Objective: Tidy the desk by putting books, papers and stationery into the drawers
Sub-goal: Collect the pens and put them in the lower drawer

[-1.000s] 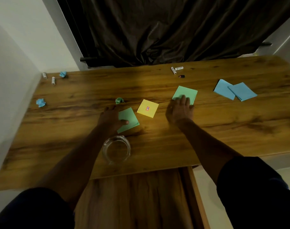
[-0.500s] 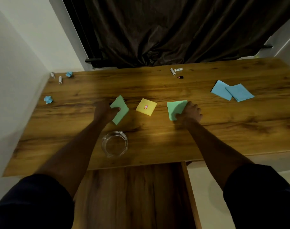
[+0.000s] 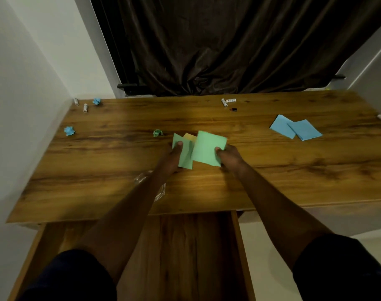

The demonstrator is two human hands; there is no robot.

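Both hands have come together at the frame's centre since half a second ago. The left hand [image 3: 173, 156] pinches the left green note [image 3: 184, 158], thumb on top. The right hand [image 3: 229, 156] pinches the right green note [image 3: 208, 148]. The notes overlap, covering most of the yellow pad [image 3: 190, 136] on the desk [image 3: 272, 181]. Two blue sheets [image 3: 296, 129] lie at right. The drawer [image 3: 185, 246] stands open at bottom centre.

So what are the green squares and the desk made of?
Green squares: probably paper. They look thin and matte, and one is creased where it's held. Desk: wood or wood-look laminate, with brown grain streaks, dark knots and a soft sheen.
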